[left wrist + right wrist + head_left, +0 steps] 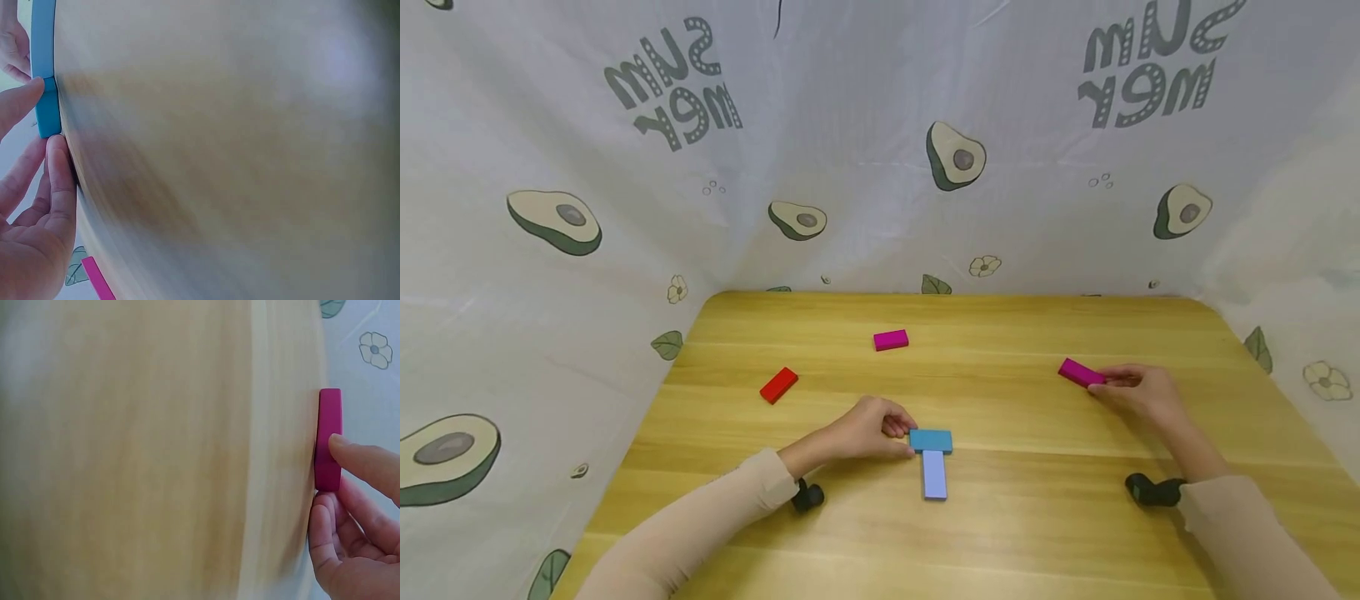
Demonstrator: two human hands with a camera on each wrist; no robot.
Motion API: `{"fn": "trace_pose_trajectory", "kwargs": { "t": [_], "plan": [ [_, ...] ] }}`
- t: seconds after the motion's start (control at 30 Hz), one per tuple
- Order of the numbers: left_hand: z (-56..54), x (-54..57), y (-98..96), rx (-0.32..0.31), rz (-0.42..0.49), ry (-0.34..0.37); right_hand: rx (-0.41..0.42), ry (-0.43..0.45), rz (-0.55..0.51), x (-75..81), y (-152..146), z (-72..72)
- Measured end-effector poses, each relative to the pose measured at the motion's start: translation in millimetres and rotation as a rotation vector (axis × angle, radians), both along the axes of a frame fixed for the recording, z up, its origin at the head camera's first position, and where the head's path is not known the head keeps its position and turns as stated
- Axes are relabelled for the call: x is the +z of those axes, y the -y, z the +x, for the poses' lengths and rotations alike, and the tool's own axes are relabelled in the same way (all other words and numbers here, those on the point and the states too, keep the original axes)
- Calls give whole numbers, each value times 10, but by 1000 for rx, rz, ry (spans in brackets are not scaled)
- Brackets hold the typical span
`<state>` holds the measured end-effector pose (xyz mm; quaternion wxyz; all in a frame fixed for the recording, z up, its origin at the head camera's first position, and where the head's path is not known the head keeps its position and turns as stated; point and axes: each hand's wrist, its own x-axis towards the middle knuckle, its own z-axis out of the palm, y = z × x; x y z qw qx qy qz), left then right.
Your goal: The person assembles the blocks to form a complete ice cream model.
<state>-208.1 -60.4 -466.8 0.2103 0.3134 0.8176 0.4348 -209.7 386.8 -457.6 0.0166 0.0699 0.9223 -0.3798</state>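
On the wooden table, a blue block (931, 442) lies crosswise against the top end of a lavender block (934, 477), the two forming a T. My left hand (874, 429) pinches the blue block's left end, thumb (28, 100) on its near side and fingertips (57, 145) at its end. Over on the right, my right hand (1142, 392) grips the right end of a magenta block (1079, 372) between thumb and fingers. That block (329, 415) stays close along the tabletop in the right wrist view, its far half uncovered.
A red block (778, 385) lies to the left, beyond my left forearm. Another magenta block (891, 340) lies near the back of the table (992, 325). A white sheet (857, 150) printed with avocados hangs behind and beside the table.
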Motion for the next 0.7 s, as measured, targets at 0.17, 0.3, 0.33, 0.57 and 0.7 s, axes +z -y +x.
{"fn": "trace_pose_trajectory", "kwargs": {
  "t": [0.17,0.3,0.33,0.57,0.7],
  "plan": [
    [3,-19,3,-1,-3,-5,-4,14,-12,16,38,22],
    [17,-21,6,-7,4,-7,4,17,12,17,70,26],
    [22,-23,7,-8,3,-7,8,19,19,18,78,27],
    [18,-22,11,-8,1,-20,27,18,32,26,138,9],
    [8,-11,14,-12,5,-26,40,20,27,30,172,-5]
  ]
}}
